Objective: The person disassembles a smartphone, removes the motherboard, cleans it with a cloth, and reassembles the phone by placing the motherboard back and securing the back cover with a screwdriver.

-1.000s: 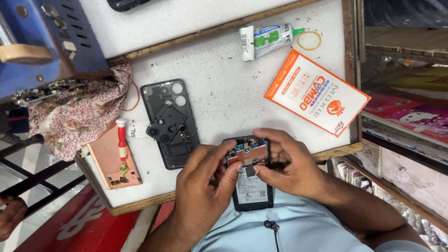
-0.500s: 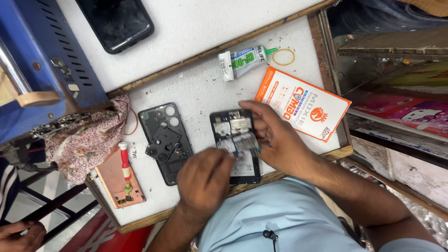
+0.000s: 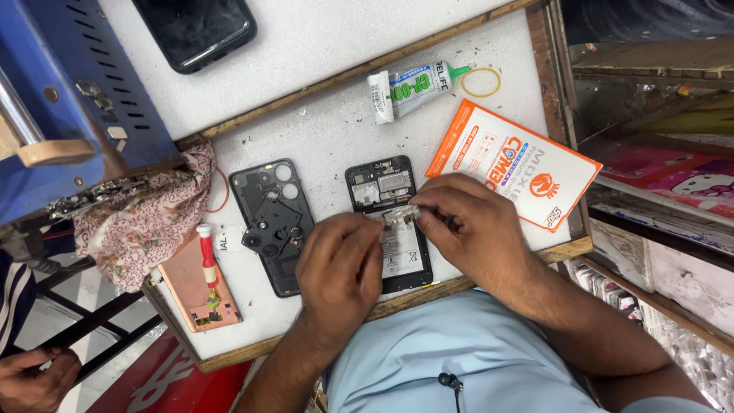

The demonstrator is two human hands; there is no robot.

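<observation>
- One view only — a camera worn on the person's head, looking almost straight down past the chest onto a white work board (image 3: 321,145) with a wooden rim.
- It faces away from the person's body: the light-blue shirt (image 3: 466,352) fills the bottom edge, while the far part of the board, with a dark phone (image 3: 195,30), runs out at the top.
- The frame is rotated, so the board's edges lie on a slant.
- It sits close — the left hand (image 3: 340,268) and right hand (image 3: 474,229) fill the middle.
- A blue machine (image 3: 69,99) is cropped at the left; shelves (image 3: 657,153) are cropped at the right.
</observation>
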